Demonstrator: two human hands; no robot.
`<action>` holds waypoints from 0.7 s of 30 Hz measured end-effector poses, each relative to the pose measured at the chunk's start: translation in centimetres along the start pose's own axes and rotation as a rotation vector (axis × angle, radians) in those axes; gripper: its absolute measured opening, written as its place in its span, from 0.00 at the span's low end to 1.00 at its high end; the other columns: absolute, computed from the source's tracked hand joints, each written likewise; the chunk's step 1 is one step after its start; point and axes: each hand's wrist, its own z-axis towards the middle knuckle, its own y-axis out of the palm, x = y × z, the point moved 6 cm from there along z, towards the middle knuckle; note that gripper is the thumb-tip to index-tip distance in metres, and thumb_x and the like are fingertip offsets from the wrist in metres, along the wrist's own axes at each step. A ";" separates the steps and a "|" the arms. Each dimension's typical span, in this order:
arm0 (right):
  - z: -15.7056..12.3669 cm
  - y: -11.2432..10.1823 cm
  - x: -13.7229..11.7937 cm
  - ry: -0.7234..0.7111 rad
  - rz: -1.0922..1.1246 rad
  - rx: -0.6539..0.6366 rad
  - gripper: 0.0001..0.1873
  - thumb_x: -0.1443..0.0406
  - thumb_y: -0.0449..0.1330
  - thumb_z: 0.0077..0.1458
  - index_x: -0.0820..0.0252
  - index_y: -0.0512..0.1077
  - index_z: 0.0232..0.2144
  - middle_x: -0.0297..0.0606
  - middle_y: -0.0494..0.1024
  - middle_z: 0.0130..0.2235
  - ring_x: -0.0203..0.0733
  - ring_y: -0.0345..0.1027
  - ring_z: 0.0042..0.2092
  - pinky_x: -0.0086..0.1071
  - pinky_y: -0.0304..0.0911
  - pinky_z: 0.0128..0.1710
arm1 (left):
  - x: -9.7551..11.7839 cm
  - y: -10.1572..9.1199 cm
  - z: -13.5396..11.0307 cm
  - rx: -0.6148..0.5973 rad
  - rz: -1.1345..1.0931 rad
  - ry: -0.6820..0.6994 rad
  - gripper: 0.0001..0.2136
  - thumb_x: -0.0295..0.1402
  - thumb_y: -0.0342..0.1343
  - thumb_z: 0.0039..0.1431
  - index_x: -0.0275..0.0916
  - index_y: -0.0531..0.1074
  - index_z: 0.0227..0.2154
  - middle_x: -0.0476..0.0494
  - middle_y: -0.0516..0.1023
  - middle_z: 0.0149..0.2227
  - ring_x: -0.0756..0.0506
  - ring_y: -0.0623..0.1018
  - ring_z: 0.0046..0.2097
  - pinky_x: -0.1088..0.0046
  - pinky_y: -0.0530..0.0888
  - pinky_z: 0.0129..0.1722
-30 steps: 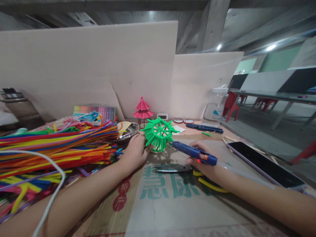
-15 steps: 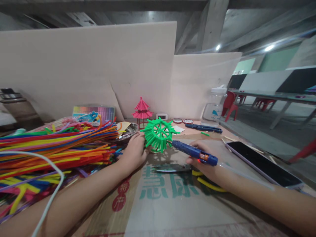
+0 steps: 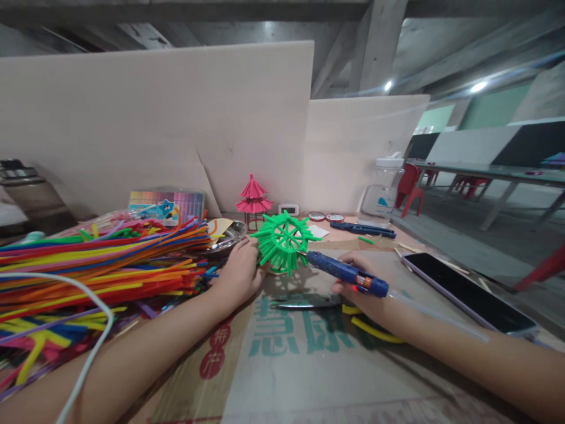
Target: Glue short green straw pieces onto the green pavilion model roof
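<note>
My left hand (image 3: 242, 266) is closed on the left side of a green pipe-cleaner wheel (image 3: 286, 240), a round frame with spokes and short stubs all round its rim. In my right hand (image 3: 362, 288) is a blue hot glue gun (image 3: 346, 272) with a small red light glowing and a clear glue stick (image 3: 436, 315) sticking out of its back. Its nozzle tip is at the wheel's lower right edge. Beneath the glue gun lie scissors (image 3: 309, 302) with yellow handles, partly hidden by my right hand.
A heap of colourful pipe cleaners (image 3: 101, 265) and a white cable (image 3: 99, 300) fill the left. Behind stand a pink pagoda model (image 3: 253, 197), a metal bowl (image 3: 232, 235) and a marker set (image 3: 168, 206). On the right are a phone (image 3: 468, 291), dark blue pliers-like tool (image 3: 364, 229) and water bottle (image 3: 382, 191).
The view has shifted very slightly. Both hands, the green wheel and the glue gun stay in nearly the same places.
</note>
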 end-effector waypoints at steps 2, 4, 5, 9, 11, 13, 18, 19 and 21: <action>0.0 0.0 0.2 0.009 -0.016 0.007 0.08 0.58 0.64 0.49 0.54 0.71 0.29 0.31 0.76 0.24 0.42 0.70 0.25 0.31 0.62 0.24 | 0.1 0.0 0.0 -0.010 0.016 0.012 0.04 0.32 0.51 0.61 0.39 0.68 0.34 0.36 0.73 0.39 0.34 0.73 0.49 0.47 0.71 0.56; 0.0 0.0 0.4 0.006 -0.025 0.006 0.08 0.58 0.64 0.49 0.54 0.71 0.30 0.31 0.77 0.24 0.41 0.70 0.25 0.31 0.62 0.24 | 0.1 0.0 0.0 -0.016 0.023 0.015 0.04 0.32 0.51 0.61 0.38 0.69 0.35 0.36 0.73 0.39 0.35 0.73 0.50 0.48 0.71 0.56; 0.0 0.0 0.4 -0.002 -0.018 0.010 0.08 0.58 0.64 0.49 0.54 0.71 0.30 0.31 0.77 0.24 0.41 0.70 0.26 0.31 0.62 0.24 | 0.1 0.0 0.0 -0.020 0.021 0.013 0.04 0.32 0.51 0.61 0.38 0.69 0.35 0.36 0.73 0.39 0.35 0.73 0.50 0.48 0.72 0.56; -0.1 0.0 0.2 -0.018 -0.010 0.007 0.07 0.59 0.64 0.49 0.53 0.71 0.30 0.31 0.77 0.25 0.41 0.71 0.26 0.31 0.62 0.25 | 0.1 -0.1 0.1 -0.020 -0.008 0.001 0.04 0.32 0.52 0.61 0.38 0.69 0.34 0.36 0.74 0.40 0.35 0.73 0.49 0.48 0.72 0.56; -0.1 0.0 0.1 -0.018 -0.007 0.016 0.06 0.60 0.64 0.49 0.53 0.71 0.29 0.31 0.77 0.24 0.42 0.71 0.26 0.30 0.62 0.24 | 0.0 -0.1 0.1 -0.019 -0.027 -0.006 0.04 0.33 0.52 0.61 0.38 0.69 0.35 0.36 0.74 0.41 0.35 0.73 0.50 0.49 0.71 0.57; -0.1 0.1 0.4 -0.011 0.006 0.011 0.07 0.59 0.64 0.49 0.53 0.71 0.29 0.31 0.77 0.24 0.42 0.71 0.26 0.30 0.62 0.24 | 0.0 -0.1 0.1 -0.019 -0.038 -0.019 0.05 0.33 0.52 0.61 0.38 0.70 0.35 0.35 0.75 0.41 0.35 0.73 0.50 0.49 0.72 0.56; -0.1 0.8 1.8 0.020 -0.003 -0.050 0.09 0.57 0.63 0.52 0.52 0.72 0.34 0.32 0.78 0.28 0.43 0.72 0.29 0.31 0.63 0.26 | -0.2 0.0 0.1 -0.011 -0.050 -0.049 0.05 0.34 0.52 0.61 0.38 0.69 0.34 0.35 0.75 0.40 0.35 0.74 0.50 0.49 0.72 0.56; -0.1 0.9 1.9 0.023 -0.006 -0.055 0.09 0.56 0.63 0.53 0.52 0.72 0.34 0.32 0.78 0.28 0.43 0.72 0.29 0.31 0.63 0.26 | -0.2 0.0 0.1 -0.013 -0.051 -0.052 0.05 0.34 0.52 0.61 0.38 0.69 0.35 0.35 0.75 0.41 0.34 0.73 0.50 0.49 0.72 0.56; -0.1 0.9 1.8 0.029 -0.007 -0.058 0.10 0.55 0.63 0.52 0.52 0.72 0.34 0.32 0.78 0.27 0.43 0.71 0.29 0.31 0.63 0.26 | -0.3 0.1 0.2 -0.024 -0.054 -0.057 0.06 0.35 0.52 0.62 0.38 0.69 0.35 0.35 0.75 0.41 0.34 0.73 0.51 0.48 0.71 0.57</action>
